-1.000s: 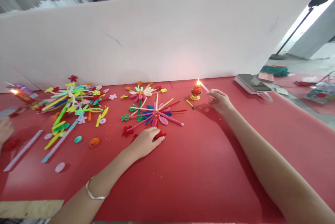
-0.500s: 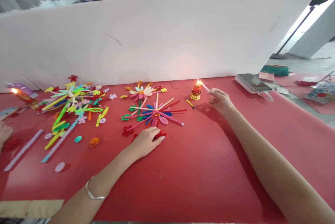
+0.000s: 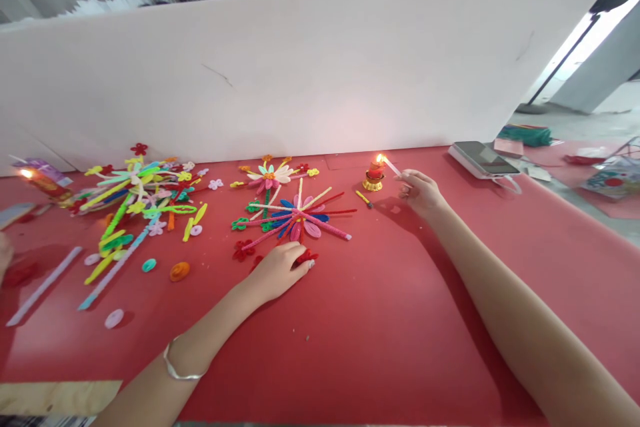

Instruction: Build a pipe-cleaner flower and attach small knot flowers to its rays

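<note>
Right hand (image 3: 420, 190) pinches white stick (image 3: 392, 166), tip in flame of lit candle (image 3: 374, 174). Left hand (image 3: 277, 270) closes on red pipe-cleaner piece (image 3: 306, 256), left of candle. Finished pipe-cleaner flowers (image 3: 295, 214) beside candle; stick end heating, not yet joined. Both hands unmoved since earlier frame; co-worker's hand withdraws far left.

Red table cover (image 3: 380, 320) showing; white backboard (image 3: 320, 74); red candle (image 3: 374, 172) sitting in gold base, burning orange; multicolour pipe-cleaner flowers (image 3: 295, 217); pale pink stick (image 3: 391, 166); silver bracelet (image 3: 183, 364).
</note>
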